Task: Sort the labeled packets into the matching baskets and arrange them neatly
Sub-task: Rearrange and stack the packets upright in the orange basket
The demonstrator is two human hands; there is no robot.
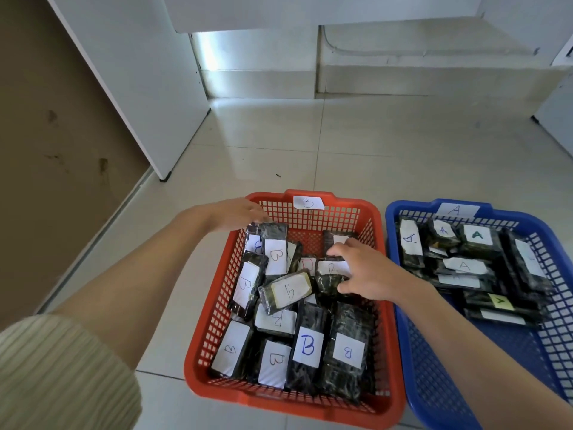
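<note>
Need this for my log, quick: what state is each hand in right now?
Left hand: open, fingertips on an upright B packet in the red basket.
Right hand: grips a B packet mid-basket.

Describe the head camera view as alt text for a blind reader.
Two hands reach into a red basket tagged B: the right hand grips one B packet, the left hand touches packets at the far corner. Beside it, a blue basket tagged A holds A packets.
</note>
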